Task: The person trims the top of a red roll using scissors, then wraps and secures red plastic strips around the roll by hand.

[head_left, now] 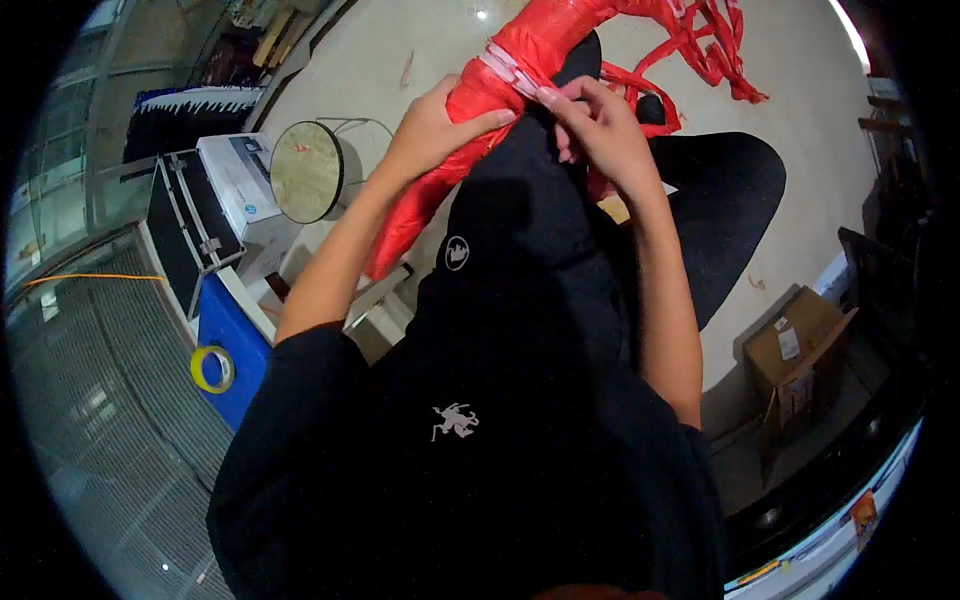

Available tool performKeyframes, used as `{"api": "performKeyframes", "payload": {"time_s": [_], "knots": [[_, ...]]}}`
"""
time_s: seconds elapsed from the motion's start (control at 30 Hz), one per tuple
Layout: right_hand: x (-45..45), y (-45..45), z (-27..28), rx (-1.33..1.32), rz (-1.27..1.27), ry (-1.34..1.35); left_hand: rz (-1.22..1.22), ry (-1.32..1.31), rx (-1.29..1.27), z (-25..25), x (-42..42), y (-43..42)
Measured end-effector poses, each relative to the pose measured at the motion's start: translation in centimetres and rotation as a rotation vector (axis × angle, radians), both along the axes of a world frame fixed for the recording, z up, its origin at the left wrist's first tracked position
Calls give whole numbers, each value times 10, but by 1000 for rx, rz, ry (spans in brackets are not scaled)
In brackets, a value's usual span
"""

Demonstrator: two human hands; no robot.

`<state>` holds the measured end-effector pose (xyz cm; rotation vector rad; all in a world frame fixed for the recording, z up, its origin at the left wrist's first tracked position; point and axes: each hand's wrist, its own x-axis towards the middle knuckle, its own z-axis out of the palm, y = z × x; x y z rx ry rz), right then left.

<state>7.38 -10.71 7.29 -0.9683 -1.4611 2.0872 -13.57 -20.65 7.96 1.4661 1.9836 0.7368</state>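
Note:
A long bundle wrapped in shiny red plastic (408, 222) lies slantwise across my lap, over the black trousers. My left hand (432, 132) is wrapped round it from the left, thumb lying on the red surface. A pale pinkish strip (508, 70) runs round the bundle just above that thumb. On the right side, my right hand (603, 130) pinches the strip's end between thumb and fingertips, close against the bundle. Loose red strips (715, 55) trail from the bundle's far end towards the upper right.
A round stool (307, 172) stands at the left, beside a white box (243, 185) and a black case (183, 235). Yellow tape (212, 369) sits on a blue surface (232, 322). An open cardboard box (795, 345) is on the floor at the right.

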Motion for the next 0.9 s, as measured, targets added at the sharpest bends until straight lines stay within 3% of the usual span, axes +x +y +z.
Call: {"api": "performKeyframes", "payload": {"time_s": [0.07,0.13,0.2,0.23,0.3,0.37,0.47,0.53,0.57,0.63,0.67,0.73,0.8,0.83,0.9], "knots": [[2,1,2,-8,7,-75,-10,-657,-245,15,-6,3],[-3,-1,6,-15,-65,-195,6,-775,-329,24,-3,-2],[2,5,15,-24,-37,-195,176,-1249,-450,24,3,-4],[5,8,24,-11,-24,-175,176,-1254,-460,16,5,-2],[12,8,30,-8,0,-165,120,-1841,-581,-6,8,-1],[21,12,29,-81,60,-183,70,-2134,-631,-20,11,3],[23,1,22,-130,-19,-197,-3,-1861,-594,-19,20,7],[23,-8,14,-123,-88,-231,41,-1067,-472,0,20,14],[26,-10,10,-160,-132,-206,35,-1072,-481,-1,14,15],[31,-10,10,-193,-189,-231,-718,162,-210,7,1,23],[33,-11,5,-203,-193,-233,-724,157,-219,16,4,24],[34,-9,-9,-138,-292,-377,-223,272,-504,68,23,32],[39,-8,-8,-136,-270,-440,-94,-27,-275,75,9,25],[40,-8,-9,-142,-275,-436,-96,-30,-273,83,25,19],[36,-14,-5,-159,-256,-423,-314,447,-116,105,70,-7]]}}
